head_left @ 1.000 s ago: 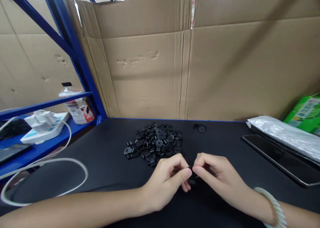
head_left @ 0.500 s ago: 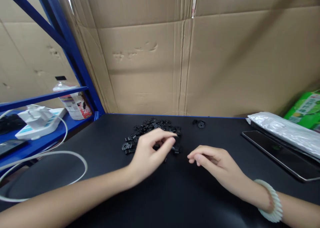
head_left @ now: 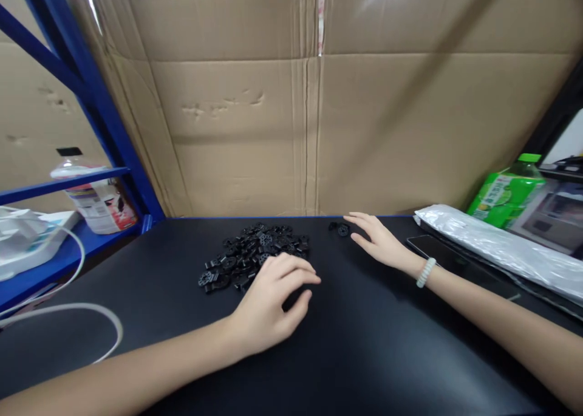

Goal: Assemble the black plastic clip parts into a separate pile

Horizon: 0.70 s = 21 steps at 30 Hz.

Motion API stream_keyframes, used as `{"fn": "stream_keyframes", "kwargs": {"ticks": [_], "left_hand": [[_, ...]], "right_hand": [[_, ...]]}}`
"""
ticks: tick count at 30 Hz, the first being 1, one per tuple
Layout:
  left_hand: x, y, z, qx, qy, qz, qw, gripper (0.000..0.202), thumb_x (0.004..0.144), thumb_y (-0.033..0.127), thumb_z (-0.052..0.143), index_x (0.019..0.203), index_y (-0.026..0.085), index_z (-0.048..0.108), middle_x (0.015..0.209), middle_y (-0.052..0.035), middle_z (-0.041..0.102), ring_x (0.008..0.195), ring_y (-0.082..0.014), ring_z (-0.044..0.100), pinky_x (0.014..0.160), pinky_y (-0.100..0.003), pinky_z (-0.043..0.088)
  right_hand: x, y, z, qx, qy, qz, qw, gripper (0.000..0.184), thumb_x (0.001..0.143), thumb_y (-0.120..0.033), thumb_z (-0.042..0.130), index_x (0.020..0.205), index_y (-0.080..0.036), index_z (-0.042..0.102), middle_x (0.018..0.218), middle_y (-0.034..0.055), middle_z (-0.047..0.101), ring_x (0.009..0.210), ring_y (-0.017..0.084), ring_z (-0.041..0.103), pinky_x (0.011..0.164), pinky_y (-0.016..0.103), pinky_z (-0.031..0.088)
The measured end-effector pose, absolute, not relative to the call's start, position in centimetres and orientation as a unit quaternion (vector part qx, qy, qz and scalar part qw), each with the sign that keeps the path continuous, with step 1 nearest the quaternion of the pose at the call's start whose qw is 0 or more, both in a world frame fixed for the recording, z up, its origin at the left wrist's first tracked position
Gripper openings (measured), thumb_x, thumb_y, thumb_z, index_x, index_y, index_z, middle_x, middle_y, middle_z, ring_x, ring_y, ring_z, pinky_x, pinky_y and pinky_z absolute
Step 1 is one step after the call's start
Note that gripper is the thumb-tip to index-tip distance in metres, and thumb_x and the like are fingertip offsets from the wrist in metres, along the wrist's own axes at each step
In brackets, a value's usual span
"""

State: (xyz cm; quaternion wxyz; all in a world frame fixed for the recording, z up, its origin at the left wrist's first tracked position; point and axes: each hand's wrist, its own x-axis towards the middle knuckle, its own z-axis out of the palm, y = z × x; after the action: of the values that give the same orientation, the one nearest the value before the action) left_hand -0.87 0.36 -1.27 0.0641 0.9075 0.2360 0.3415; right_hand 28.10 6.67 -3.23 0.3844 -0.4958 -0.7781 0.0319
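A heap of small black plastic parts (head_left: 255, 246), some with round perforated discs, lies on the black tabletop (head_left: 364, 343). In front of its right side is my left hand (head_left: 277, 300), thumb and fingers apart and nothing visible between them; it hides part of the heap. My right hand (head_left: 376, 240) reaches toward the back of the table with its fingers spread. Just left of those fingertips lies a separate black part with a round disc (head_left: 342, 229). I see no object in the right hand.
On the right lie a dark phone-like slab (head_left: 441, 255) and a silvery plastic package (head_left: 492, 240), with a green-labelled bottle (head_left: 505, 191) behind. At left, a blue shelf (head_left: 59, 255) holds a bottle (head_left: 100, 203) and a white power strip (head_left: 36, 246). A white cable (head_left: 98, 311) loops over the table.
My right hand has moved toward the back, its fingers spreading beside the separate black part. My left hand's thumb and fingers have parted. The view has shifted to the right.
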Motion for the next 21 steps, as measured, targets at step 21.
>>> {"fn": "stream_keyframes", "kwargs": {"ticks": [21], "left_hand": [[0.4, -2.0, -1.8, 0.797, 0.310, 0.333, 0.398, 0.020, 0.084, 0.016, 0.058, 0.104, 0.019, 0.059, 0.097, -0.0043, 0.063, 0.078, -0.0143, 0.061, 0.071, -0.028, 0.052]], "right_hand": [[21.9, -1.4, -0.4, -0.407, -0.570, 0.460, 0.546, 0.035, 0.069, -0.023, 0.076, 0.100, -0.018, 0.061, 0.089, 0.0049, 0.069, 0.086, 0.019, 0.069, 0.084, 0.035, 0.053]]}}
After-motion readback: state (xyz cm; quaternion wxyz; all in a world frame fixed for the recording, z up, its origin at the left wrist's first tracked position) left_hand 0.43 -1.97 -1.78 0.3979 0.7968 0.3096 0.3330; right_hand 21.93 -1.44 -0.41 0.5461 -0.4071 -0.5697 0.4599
